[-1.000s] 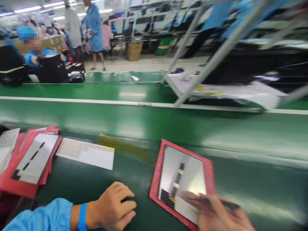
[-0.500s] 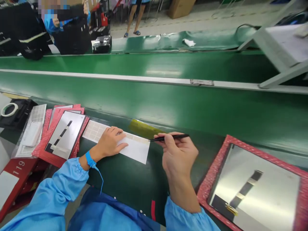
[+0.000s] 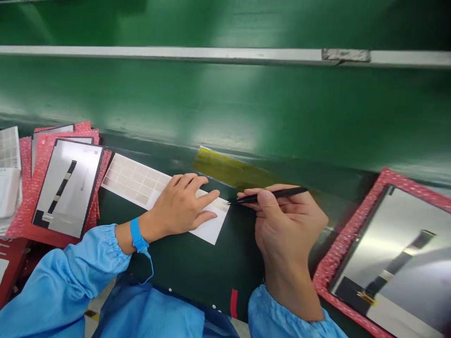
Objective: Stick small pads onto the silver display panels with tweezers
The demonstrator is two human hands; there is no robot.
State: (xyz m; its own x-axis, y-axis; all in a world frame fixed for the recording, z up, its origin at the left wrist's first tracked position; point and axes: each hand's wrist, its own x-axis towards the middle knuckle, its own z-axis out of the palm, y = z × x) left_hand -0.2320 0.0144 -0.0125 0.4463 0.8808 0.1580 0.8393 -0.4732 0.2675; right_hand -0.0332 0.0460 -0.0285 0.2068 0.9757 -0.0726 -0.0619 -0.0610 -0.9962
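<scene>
My left hand [image 3: 181, 206] lies flat, fingers stretched out, on a white sheet of small stickers [image 3: 136, 180] on the dark green bench. My right hand [image 3: 285, 220] pinches black tweezers [image 3: 268, 195], whose tip points left and touches the sheet's right end just beside my left fingertips. A strip of yellow tape [image 3: 225, 169] sticks to the bench behind the sheet. On the right a silver display panel with a black flex cable [image 3: 394, 260] rests in a red foam tray [image 3: 347, 234].
A stack of red foam trays with another silver panel [image 3: 66, 188] on top sits at the left, with white sheets [image 3: 9, 173] beyond it. A green conveyor belt [image 3: 246, 103] with a white rail runs across behind the bench.
The view tilted down from the factory floor to the bench. My left hand moved onto the sticker sheet, and my right hand brought the tweezers from the right-hand panel to the sheet's end.
</scene>
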